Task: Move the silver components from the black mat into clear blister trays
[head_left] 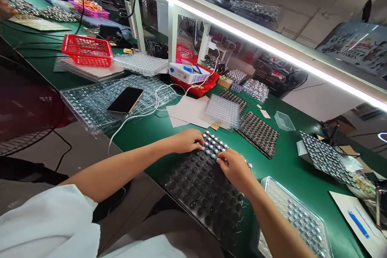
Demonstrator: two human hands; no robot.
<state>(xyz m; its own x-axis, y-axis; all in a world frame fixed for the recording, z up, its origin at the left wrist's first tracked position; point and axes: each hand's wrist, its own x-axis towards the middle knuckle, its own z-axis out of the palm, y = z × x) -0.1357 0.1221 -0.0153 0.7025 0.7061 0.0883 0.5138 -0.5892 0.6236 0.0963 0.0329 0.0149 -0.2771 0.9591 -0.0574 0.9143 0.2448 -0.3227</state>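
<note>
Two hands meet over one black tray in the head view, at the near edge of a green table; the left hand has its fingers bent and drawn together at the tray's far left corner, while the right hand has thumb and forefinger close together beside silvery round pieces in the far rows; whether either grips a piece I cannot tell; the right forearm hides part of one clear tray at lower right; beyond the hands lie two dark trays and one small clear box; farther left are one phone on clear plastic trays, one white cable near it, and two red baskets, one beneath a white box
</note>
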